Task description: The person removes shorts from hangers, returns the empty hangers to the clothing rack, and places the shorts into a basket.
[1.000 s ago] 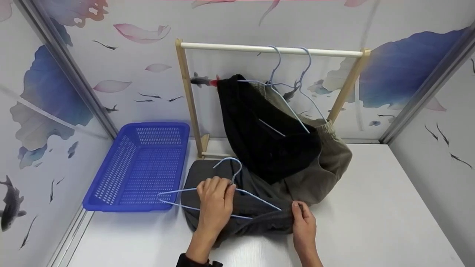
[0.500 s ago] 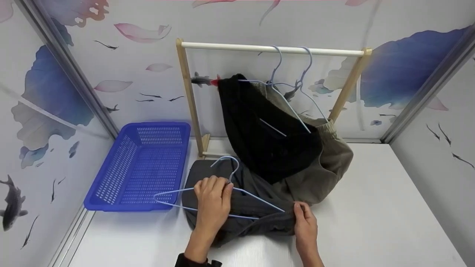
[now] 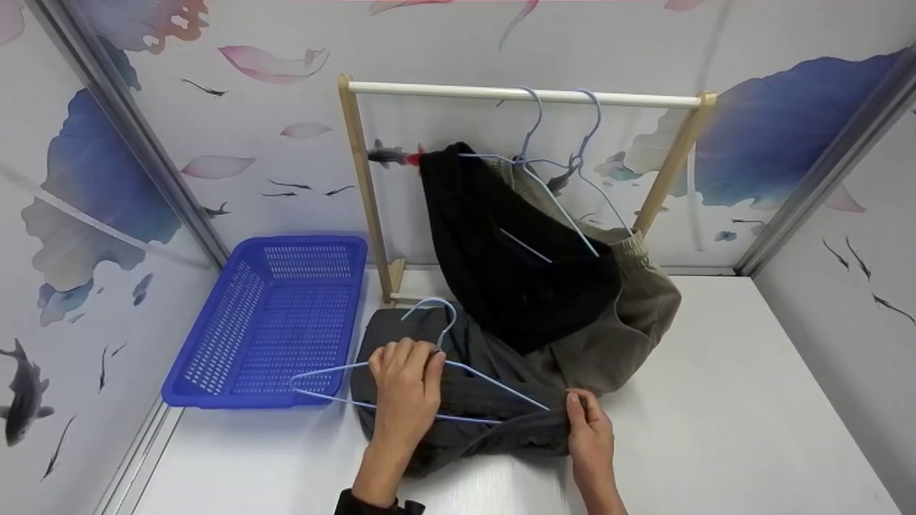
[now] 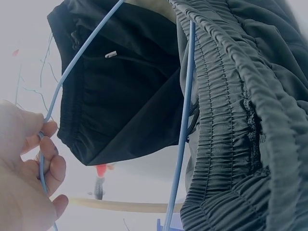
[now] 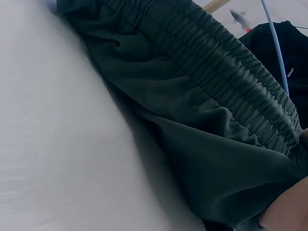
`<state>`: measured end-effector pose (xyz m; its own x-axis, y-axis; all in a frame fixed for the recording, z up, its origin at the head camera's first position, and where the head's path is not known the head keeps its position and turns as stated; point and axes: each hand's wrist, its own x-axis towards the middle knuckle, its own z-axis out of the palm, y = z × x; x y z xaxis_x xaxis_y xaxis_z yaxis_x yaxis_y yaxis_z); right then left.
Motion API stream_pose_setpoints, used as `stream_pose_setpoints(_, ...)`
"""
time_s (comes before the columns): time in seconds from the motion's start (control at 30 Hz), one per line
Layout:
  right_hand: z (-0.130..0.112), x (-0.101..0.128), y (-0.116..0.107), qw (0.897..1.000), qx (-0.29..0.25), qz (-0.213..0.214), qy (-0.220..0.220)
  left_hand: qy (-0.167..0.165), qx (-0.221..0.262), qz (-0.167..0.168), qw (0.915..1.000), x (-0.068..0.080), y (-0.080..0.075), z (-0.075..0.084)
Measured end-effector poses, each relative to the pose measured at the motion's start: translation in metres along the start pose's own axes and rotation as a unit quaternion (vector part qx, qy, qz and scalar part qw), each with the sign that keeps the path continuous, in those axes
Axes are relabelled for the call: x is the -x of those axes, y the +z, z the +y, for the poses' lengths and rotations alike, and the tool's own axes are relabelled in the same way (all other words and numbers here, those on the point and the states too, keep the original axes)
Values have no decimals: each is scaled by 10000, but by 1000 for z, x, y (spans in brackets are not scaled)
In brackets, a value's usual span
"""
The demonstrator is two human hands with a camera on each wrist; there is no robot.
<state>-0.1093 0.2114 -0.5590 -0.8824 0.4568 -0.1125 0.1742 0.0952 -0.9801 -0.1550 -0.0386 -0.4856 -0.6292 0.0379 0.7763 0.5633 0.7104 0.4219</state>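
My left hand (image 3: 406,383) grips a light blue wire hanger (image 3: 494,383) just below its hook; in the left wrist view the fingers curl round the blue wire (image 4: 72,65). The hanger's right end lies inside the waistband of dark grey elastic-waist pants (image 3: 515,433), while its left end sticks out toward the basket. At the right end of that waistband, my right hand (image 3: 590,429) pinches the cloth between thumb and fingers. Gathered elastic (image 5: 231,72) fills much of the right wrist view, where only bits of the hand show. The rest of the pants lies on the white table.
Behind the hands stands a wooden rack with a white rod (image 3: 444,91). Black pants (image 3: 515,286) and khaki pants (image 3: 644,286) hang from it on blue hangers, close above the grey pants. A blue plastic basket (image 3: 215,400) stands at the left on the table (image 3: 744,400).
My left hand has shifted slightly left with the hanger, whose hook and left end moved the same way. The right hand has moved a touch right with the waistband.
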Motion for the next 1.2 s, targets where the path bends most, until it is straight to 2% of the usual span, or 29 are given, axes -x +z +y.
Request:
stream_pose_setpoints(0.4,1,1,-1,9997,165,-29,-179,-40,-2,-49,10000,-1,-3,-1)
stream_pose_setpoints(0.9,2,1,-3,9999,73,-33,-144,-96,110,64,9999,-5,-10,-6)
stream_pose_setpoints(1.2,3,-1,-6,9995,241,-115,180,-173,77,210,9996,-9,-18,-12)
